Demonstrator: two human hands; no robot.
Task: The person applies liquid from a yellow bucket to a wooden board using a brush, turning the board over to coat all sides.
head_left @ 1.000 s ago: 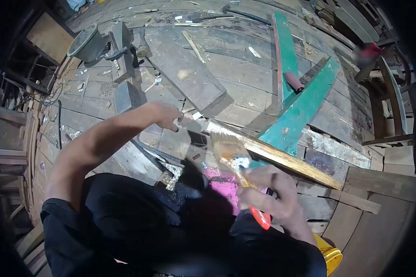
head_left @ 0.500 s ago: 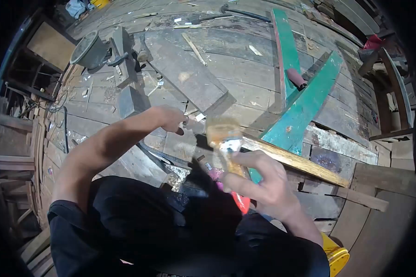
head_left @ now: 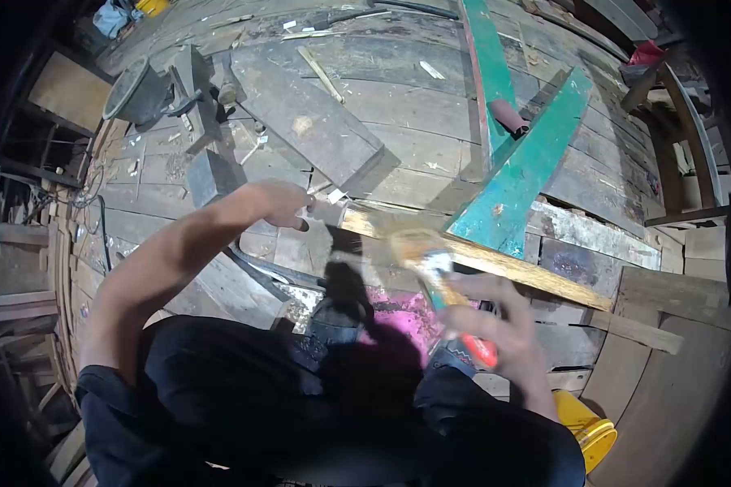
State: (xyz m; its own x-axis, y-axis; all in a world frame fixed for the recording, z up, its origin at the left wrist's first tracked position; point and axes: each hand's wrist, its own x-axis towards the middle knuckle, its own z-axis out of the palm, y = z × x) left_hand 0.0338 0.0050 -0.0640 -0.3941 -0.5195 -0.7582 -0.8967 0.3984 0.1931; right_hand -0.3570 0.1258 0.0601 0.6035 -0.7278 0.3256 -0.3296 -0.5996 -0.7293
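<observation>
My right hand grips a paintbrush with a red-tipped handle; motion blurs it. The bristles are over a long wooden strip, yellowish on its lit face, which slants down to the right. At the strip's upper left end, my left hand has its fingers closed around the shaded tip, partly blurred. Beyond the strip lies a green-painted board, with a second green board behind it. A small dull-pink cylinder rests between the two boards.
A thick wooden plank lies ahead on the plank floor. At left are a grey bucket and a dark block. A yellow container stands by my right leg. Pink paint-like colour marks the floor between my feet.
The paintbrush and my right hand have moved right and slightly down along the strip. My view has shifted a little, and more of the pink patch shows.
</observation>
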